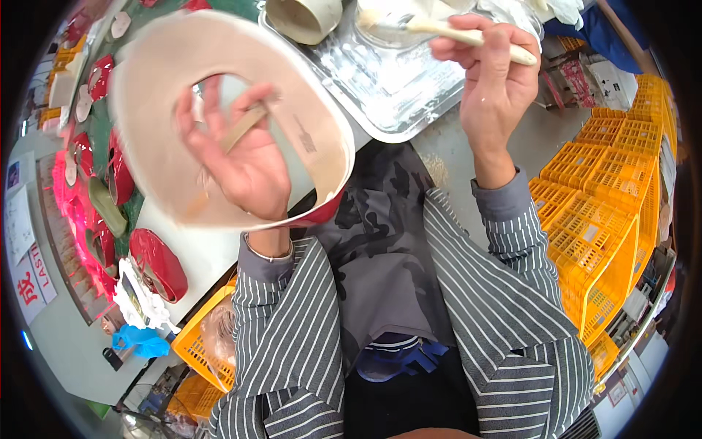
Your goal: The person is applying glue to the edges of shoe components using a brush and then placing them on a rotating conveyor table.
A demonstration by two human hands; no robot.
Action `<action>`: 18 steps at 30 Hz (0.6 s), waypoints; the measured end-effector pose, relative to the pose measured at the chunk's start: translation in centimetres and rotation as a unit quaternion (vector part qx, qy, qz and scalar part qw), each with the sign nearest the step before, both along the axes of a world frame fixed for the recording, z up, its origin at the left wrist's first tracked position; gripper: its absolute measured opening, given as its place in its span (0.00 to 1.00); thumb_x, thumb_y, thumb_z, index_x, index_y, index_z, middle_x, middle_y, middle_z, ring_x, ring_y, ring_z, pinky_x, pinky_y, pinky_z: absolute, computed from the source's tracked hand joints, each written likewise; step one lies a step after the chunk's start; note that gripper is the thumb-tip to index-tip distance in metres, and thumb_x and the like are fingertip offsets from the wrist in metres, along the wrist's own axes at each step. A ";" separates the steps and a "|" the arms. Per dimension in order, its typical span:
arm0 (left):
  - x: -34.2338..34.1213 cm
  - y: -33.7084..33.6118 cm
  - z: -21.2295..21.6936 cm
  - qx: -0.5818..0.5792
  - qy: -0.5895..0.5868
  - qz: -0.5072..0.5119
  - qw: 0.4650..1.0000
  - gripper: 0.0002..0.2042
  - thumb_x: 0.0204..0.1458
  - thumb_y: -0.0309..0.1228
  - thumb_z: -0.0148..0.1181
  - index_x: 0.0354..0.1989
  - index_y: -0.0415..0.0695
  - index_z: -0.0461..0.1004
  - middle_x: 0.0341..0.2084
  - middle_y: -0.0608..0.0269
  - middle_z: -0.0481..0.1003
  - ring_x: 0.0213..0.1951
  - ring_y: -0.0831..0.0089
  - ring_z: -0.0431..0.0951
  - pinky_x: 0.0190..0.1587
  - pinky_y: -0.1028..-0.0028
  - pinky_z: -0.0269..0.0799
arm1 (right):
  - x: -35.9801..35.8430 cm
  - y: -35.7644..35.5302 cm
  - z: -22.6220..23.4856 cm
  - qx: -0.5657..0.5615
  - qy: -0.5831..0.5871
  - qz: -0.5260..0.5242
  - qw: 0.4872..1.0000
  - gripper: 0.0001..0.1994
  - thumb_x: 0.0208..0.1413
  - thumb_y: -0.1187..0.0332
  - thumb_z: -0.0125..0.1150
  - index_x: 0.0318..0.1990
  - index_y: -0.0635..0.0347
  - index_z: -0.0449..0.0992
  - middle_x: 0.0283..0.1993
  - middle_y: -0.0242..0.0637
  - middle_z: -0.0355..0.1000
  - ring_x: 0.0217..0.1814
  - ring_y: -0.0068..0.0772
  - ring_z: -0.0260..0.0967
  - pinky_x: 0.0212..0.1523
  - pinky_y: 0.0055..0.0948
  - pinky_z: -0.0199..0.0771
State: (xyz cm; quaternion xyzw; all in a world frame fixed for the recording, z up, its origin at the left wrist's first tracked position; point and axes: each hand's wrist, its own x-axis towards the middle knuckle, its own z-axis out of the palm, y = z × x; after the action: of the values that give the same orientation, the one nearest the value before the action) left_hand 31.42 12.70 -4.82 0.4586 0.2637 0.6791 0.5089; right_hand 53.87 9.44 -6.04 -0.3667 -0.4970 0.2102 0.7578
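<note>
A large, rounded shoe upper (150, 110), beige on the inside with a red strip of its outer side at the lower right, fills the upper left and is slightly blurred. My left hand (252, 172) lies within its outline, palm up, with fingers curled at the opening in its middle; a tan strip crosses the fingers. My right hand (501, 91) pinches the pale handle of a brush (468, 35). The brush points left, its bristles above a whitish, shallow container (371, 38) on a metal tray (398, 91). Whether the bristles touch anything, I cannot tell.
A beige cup (303, 20) stands at the tray's far left. Red shoe uppers (157, 265) line the table (197, 249) on the left. Stacked yellow crates (585, 227) rise on the right, and another yellow crate (191, 344) sits low at the left.
</note>
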 end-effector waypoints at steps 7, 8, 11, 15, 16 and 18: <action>0.0 -1.2 -0.1 -0.208 -0.313 -0.327 0.867 0.27 0.62 0.51 0.36 0.64 0.48 0.52 0.60 0.51 0.57 0.48 0.57 0.71 0.55 0.56 0.66 | 0.4 1.1 -1.1 -0.082 0.071 -0.043 0.993 0.08 0.64 0.69 0.46 0.43 0.67 0.63 0.50 0.51 0.68 0.44 0.39 0.74 0.41 0.29 0.79; 0.1 -1.5 0.0 -0.203 -0.313 -0.323 0.870 0.27 0.62 0.51 0.36 0.64 0.48 0.52 0.60 0.51 0.57 0.48 0.57 0.71 0.55 0.56 0.66 | 0.3 1.0 -1.4 -0.078 0.071 -0.037 0.994 0.08 0.64 0.69 0.46 0.43 0.67 0.63 0.50 0.51 0.68 0.44 0.39 0.74 0.41 0.29 0.79; 0.4 -2.0 0.7 -0.225 -0.385 -0.386 0.808 0.27 0.63 0.51 0.32 0.65 0.48 0.51 0.62 0.49 0.55 0.48 0.58 0.71 0.54 0.57 0.67 | 0.4 0.9 -1.9 -0.138 0.065 -0.026 0.988 0.09 0.63 0.70 0.47 0.45 0.67 0.64 0.50 0.48 0.69 0.43 0.35 0.74 0.39 0.26 0.78; 0.6 -2.2 1.1 -0.208 -0.408 -0.417 0.785 0.27 0.63 0.51 0.32 0.65 0.49 0.50 0.62 0.49 0.54 0.48 0.57 0.71 0.54 0.57 0.67 | 0.6 -0.1 -1.1 -0.166 0.041 -0.023 0.985 0.13 0.62 0.71 0.48 0.51 0.68 0.62 0.53 0.45 0.67 0.39 0.31 0.73 0.37 0.24 0.77; 0.7 -2.2 1.2 -0.204 -0.407 -0.417 0.786 0.27 0.63 0.51 0.31 0.66 0.49 0.49 0.63 0.49 0.54 0.48 0.57 0.71 0.53 0.57 0.68 | 0.7 -0.5 -0.9 -0.162 0.038 -0.024 0.986 0.13 0.62 0.71 0.48 0.51 0.68 0.62 0.53 0.45 0.67 0.39 0.31 0.73 0.37 0.24 0.77; 1.0 -2.2 1.4 -0.196 -0.407 -0.422 0.786 0.27 0.63 0.51 0.31 0.66 0.49 0.49 0.63 0.48 0.53 0.49 0.56 0.71 0.53 0.57 0.68 | 1.3 -1.5 -0.6 -0.150 0.028 -0.119 0.981 0.13 0.61 0.72 0.48 0.51 0.67 0.62 0.51 0.43 0.67 0.33 0.26 0.70 0.34 0.22 0.75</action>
State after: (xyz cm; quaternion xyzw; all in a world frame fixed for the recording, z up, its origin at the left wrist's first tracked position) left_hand 32.42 10.55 -3.41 0.0956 -0.0604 0.4541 0.8837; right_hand 55.21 7.92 -6.60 -0.5268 -0.3915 0.2013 0.7271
